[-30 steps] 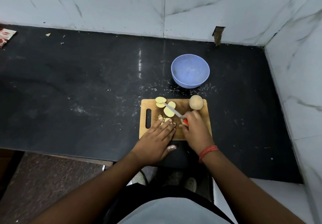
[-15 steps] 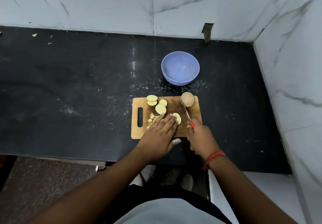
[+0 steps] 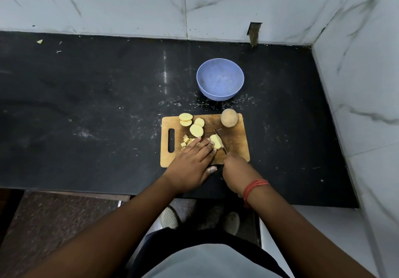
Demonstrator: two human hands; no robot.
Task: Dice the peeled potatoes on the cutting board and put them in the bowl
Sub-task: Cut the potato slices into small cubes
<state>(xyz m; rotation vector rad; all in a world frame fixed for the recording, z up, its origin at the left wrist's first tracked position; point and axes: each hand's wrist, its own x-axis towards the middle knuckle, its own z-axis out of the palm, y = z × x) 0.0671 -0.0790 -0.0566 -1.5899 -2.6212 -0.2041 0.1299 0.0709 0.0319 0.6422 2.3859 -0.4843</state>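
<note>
A wooden cutting board (image 3: 235,146) lies near the counter's front edge. On it are several round potato slices (image 3: 196,130), a small heap of diced pieces (image 3: 186,141) and a whole potato (image 3: 229,117) at the far right corner. My left hand (image 3: 192,163) lies flat with its fingertips pressing a slice (image 3: 216,141). My right hand (image 3: 235,169) grips a knife (image 3: 220,141), whose blade rests against the right side of that slice. The blue bowl (image 3: 220,79) stands behind the board, with no potato in it.
The black counter (image 3: 86,109) carries scattered crumbs around the board and bowl. Marble walls close the back and the right side. A small scrap (image 3: 40,41) lies at the far left. The counter's front edge runs just under my wrists.
The knife has swung from lying over the slices to the right side of the board, then settled against one slice. My left hand shifted right onto that slice.
</note>
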